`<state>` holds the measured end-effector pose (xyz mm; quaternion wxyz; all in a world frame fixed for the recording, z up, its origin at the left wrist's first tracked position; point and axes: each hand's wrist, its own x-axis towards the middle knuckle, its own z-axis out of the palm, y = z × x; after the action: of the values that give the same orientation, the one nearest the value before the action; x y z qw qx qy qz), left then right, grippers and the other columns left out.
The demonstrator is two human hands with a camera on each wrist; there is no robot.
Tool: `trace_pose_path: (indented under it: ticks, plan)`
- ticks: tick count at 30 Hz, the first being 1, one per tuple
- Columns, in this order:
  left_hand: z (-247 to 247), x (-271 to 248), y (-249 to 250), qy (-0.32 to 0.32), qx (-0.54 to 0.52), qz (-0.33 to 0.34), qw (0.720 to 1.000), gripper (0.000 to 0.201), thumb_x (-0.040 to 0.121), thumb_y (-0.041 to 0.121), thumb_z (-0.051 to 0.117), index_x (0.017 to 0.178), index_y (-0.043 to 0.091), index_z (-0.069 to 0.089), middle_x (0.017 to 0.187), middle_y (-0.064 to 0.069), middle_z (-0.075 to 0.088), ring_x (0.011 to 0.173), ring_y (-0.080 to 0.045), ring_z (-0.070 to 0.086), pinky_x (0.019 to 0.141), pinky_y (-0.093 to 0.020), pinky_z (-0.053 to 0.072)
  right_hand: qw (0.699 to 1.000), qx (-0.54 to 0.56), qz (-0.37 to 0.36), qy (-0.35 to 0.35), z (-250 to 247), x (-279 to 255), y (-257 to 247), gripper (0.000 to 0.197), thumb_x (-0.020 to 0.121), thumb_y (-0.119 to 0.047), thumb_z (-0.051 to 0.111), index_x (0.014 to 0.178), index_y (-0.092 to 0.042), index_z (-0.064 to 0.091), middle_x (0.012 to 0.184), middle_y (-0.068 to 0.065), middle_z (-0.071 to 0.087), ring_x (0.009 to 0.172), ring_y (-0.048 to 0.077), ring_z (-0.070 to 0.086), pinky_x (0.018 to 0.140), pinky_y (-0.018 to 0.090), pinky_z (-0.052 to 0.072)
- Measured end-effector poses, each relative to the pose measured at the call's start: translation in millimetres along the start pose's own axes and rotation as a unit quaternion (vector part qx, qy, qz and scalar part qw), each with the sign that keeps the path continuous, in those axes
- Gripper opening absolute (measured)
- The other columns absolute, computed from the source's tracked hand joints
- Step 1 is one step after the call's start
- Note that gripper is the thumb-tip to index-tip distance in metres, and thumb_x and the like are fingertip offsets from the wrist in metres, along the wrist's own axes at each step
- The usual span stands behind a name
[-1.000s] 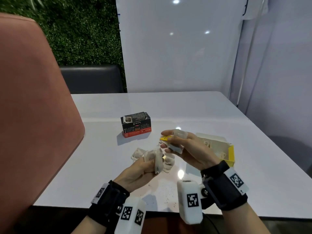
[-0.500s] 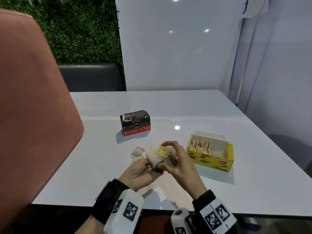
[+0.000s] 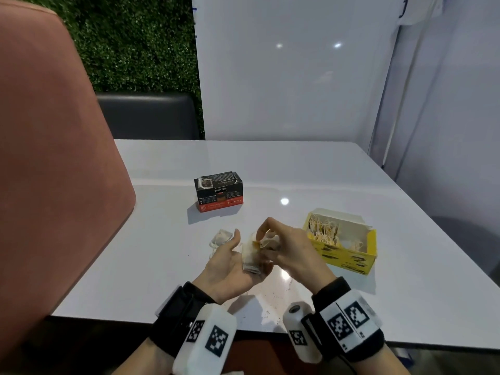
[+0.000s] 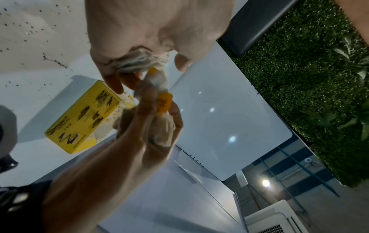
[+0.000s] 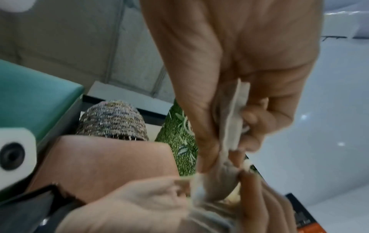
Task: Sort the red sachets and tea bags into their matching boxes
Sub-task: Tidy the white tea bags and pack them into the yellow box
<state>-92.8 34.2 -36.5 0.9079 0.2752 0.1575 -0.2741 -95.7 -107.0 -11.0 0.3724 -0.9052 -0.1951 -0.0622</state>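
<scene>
My left hand lies palm up above the table's front and holds a stack of tea bags; its fingers curl round the stack. My right hand pinches one tea bag with a yellow tag just above that stack. In the right wrist view this tea bag hangs between thumb and fingers. The open yellow box at the right holds several tea bags. The black and red box stands further back, left of centre. No red sachet shows.
One loose tea bag lies on the white table left of my left thumb. Dark crumbs dot the table near its front edge. A pink chair back rises at the left, and a white wall panel stands behind the table.
My right hand came back from in front of the yellow box to my left hand and now pinches a tea bag at the stack. My left hand has turned palm up.
</scene>
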Motion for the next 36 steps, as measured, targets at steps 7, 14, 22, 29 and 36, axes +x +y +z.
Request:
trace_pose_path:
  ticks: [7, 14, 22, 29, 36]
  plan:
    - [-5, -4, 3, -0.024, 0.023, -0.018, 0.999, 0.029, 0.089, 0.021, 0.051, 0.103, -0.003, 0.06, 0.092, -0.021, 0.063, 0.078, -0.025, 0.058, 0.067, -0.032, 0.056, 0.96, 0.243, 0.107, -0.09, -12, -3, 17, 0.028, 0.089, -0.012, 0.057, 0.115, -0.021, 0.052, 0.111, 0.011, 0.06, 0.085, 0.02, 0.064, 0.07, 0.024, 0.052]
    - [-14, 0, 1, -0.023, 0.062, -0.015, 0.998, 0.034, 0.085, 0.01, 0.051, 0.116, -0.001, 0.054, 0.095, -0.019, 0.059, 0.085, -0.022, 0.055, 0.072, -0.035, 0.056, 0.963, 0.245, 0.116, -0.001, -17, -2, 29, 0.042, 0.084, -0.009, 0.065, 0.119, -0.025, 0.049, 0.104, 0.01, 0.061, 0.09, 0.026, 0.065, 0.081, 0.044, 0.055]
    - [-5, 1, -4, -0.05, 0.105, 0.025, 0.993, 0.038, 0.089, 0.035, 0.052, 0.096, 0.001, 0.065, 0.089, -0.015, 0.063, 0.085, -0.023, 0.057, 0.085, -0.035, 0.046, 0.997, -0.012, -0.065, -0.05, 6, -13, 10, 0.07, 0.088, 0.002, 0.051, 0.141, -0.033, 0.024, 0.119, -0.001, 0.065, 0.105, 0.015, 0.061, 0.085, 0.016, 0.047]
    - [-7, 3, -4, -0.022, 0.067, 0.034, 0.997, 0.029, 0.099, 0.01, 0.032, 0.094, -0.003, 0.057, 0.074, -0.015, 0.067, 0.065, -0.02, 0.061, 0.069, -0.031, 0.052, 0.991, -0.059, -0.103, -0.064, 11, -22, 19, 0.058, 0.098, -0.015, 0.042, 0.145, -0.038, 0.018, 0.131, 0.001, 0.057, 0.116, 0.02, 0.054, 0.092, 0.035, 0.047]
    - [-6, -1, 0, -0.004, 0.074, 0.038, 0.996, 0.025, 0.099, 0.008, 0.032, 0.102, -0.005, 0.053, 0.08, -0.022, 0.07, 0.075, -0.029, 0.065, 0.066, -0.036, 0.058, 0.983, 0.169, 0.059, 0.044, -9, -15, 23, 0.014, 0.095, -0.016, 0.049, 0.093, -0.004, 0.054, 0.091, 0.002, 0.064, 0.072, 0.009, 0.067, 0.055, 0.019, 0.054]
